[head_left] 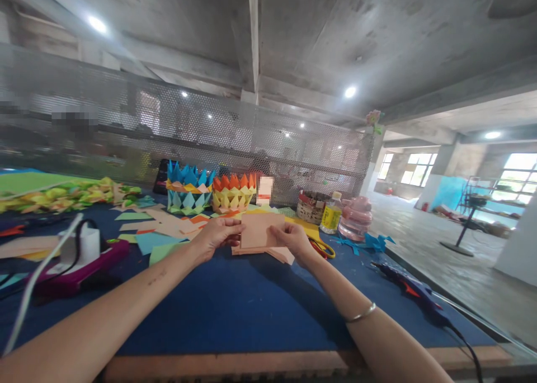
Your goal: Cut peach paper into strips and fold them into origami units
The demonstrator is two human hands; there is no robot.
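A tan sheet of paper (260, 230) is held up between my two hands over the blue tabletop. My left hand (218, 236) pinches its left edge, thumb in front. On the right side, my right hand (291, 237) grips the sheet between thumb and fingers. Below and behind it lies a small stack of similar tan paper (282, 254). Yellow-handled scissors (325, 249) rest just right of my right hand. Left of my left hand are loose paper pieces (161, 242) in blue, green and tan.
Behind stand folded-paper baskets, one blue-topped (189, 195) and one orange-topped (234, 193). A yellow-labelled bottle (331, 215) and a pink container (356, 220) are at right. A glue gun (413, 288) lies near the right edge; a purple power strip (79, 268) sits left. Perforated metal panel (201, 131) behind.
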